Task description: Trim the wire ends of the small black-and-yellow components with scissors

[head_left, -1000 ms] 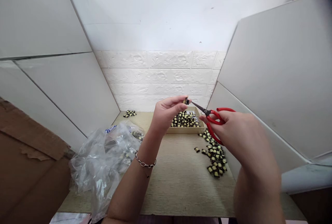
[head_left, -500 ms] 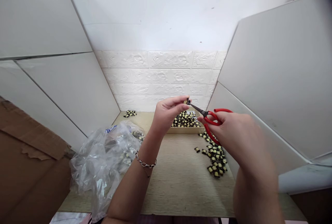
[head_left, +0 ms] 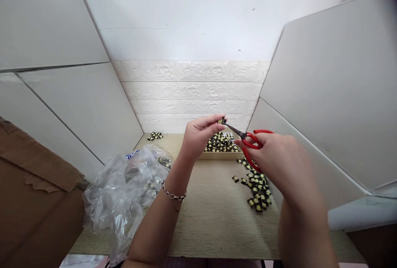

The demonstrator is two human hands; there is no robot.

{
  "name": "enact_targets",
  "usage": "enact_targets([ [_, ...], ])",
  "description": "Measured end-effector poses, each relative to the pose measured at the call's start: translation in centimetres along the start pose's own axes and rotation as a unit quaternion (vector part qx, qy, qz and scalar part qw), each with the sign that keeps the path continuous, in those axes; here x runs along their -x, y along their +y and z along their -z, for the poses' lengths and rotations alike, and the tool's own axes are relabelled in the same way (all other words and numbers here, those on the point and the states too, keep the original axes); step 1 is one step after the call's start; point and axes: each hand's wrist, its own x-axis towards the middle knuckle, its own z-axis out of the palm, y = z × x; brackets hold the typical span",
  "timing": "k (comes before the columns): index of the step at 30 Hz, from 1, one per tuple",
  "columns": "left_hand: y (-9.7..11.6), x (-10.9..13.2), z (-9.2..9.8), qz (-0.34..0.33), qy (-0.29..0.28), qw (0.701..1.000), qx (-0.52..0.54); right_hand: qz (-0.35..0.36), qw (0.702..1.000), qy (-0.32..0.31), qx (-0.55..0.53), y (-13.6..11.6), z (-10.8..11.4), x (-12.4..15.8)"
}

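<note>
Scissors (head_left: 239, 133) gripped in my right hand (head_left: 279, 161) touch the small black-and-yellow component (head_left: 222, 120) pinched in my left hand (head_left: 199, 135) at centre frame.

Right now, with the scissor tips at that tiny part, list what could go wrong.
1. The black blades of the red-handled scissors in the right hand meet the small black-and-yellow part right beside the fingertips of the left hand; a slip could nick them.
2. That part is pinched only by fingertips, held up near the shallow beige tray; it might drop among the look-alike pieces there.
</note>
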Motion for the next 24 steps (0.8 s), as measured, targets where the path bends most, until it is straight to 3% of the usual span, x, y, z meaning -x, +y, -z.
enact_targets([
  [11,-0.08,-0.12,0.2,-0.004,0.002,1.0,-0.001,-0.034,0.999,-0.011,-0.006,-0.64,0.04,-0.04],
  [20,0.0,-0.09,0.17,-0.007,0.003,1.0,-0.011,-0.025,0.997,0.054,-0.052,0.0,-0.21,-0.07],
  [24,0.21,-0.22,-0.1,0.036,0.006,0.998,0.047,0.054,0.982,0.137,-0.116,-0.16,-0.55,-0.15],
])
